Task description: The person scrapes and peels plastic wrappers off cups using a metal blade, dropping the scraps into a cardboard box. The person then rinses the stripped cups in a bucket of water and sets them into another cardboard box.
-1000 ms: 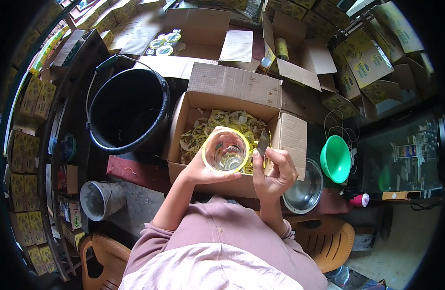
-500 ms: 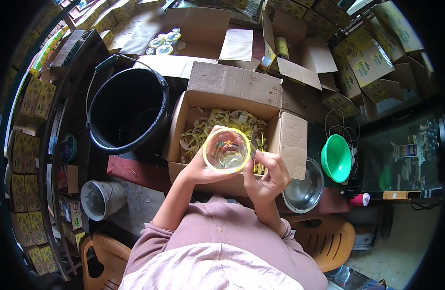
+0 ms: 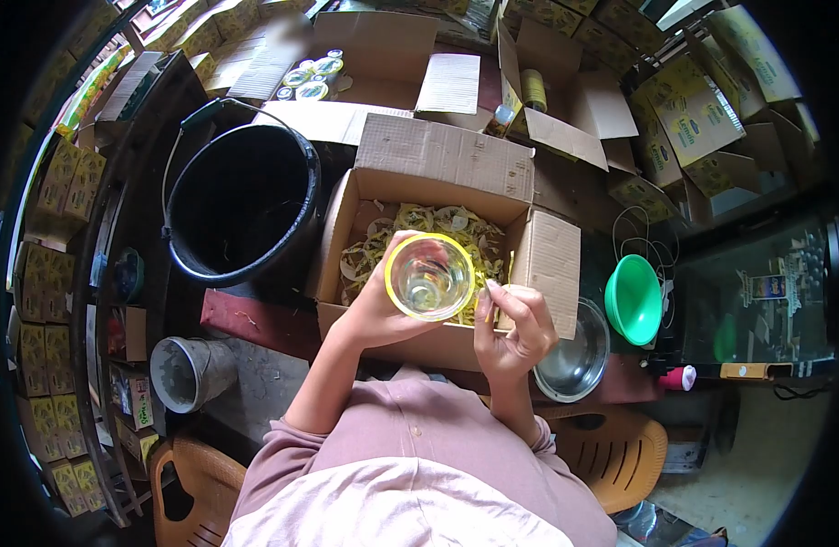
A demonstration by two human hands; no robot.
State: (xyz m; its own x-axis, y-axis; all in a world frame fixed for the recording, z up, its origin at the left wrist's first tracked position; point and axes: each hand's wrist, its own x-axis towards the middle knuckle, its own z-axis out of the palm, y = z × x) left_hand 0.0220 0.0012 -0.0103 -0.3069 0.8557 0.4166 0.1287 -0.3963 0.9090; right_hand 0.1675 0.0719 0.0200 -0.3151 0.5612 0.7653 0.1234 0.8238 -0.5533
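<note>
A clear plastic cup (image 3: 429, 278) with a yellow rim is tilted so that I look into its mouth; it seems to hold nothing. My left hand (image 3: 375, 305) wraps round its left side. Just right of the rim, my right hand (image 3: 518, 333) pinches a thin blade-like piece (image 3: 488, 290), mostly hidden by the fingers and slightly apart from the cup. Beneath both hands, an open cardboard box (image 3: 445, 155) contains a heap of yellow and whitish strips (image 3: 437, 219).
A large black bucket (image 3: 312, 205) stands left of the box, a grey bucket (image 3: 169, 378) lower down. To the right are a steel bowl (image 3: 588, 365) and green bowls (image 3: 634, 301). Behind, another carton (image 3: 374, 46) holds several lidded cups (image 3: 312, 89). Orange chairs (image 3: 620, 456) flank me.
My right hand has shifted a little right and down, away from the rim, with the thin piece. The cup has tipped slightly in my left hand.
</note>
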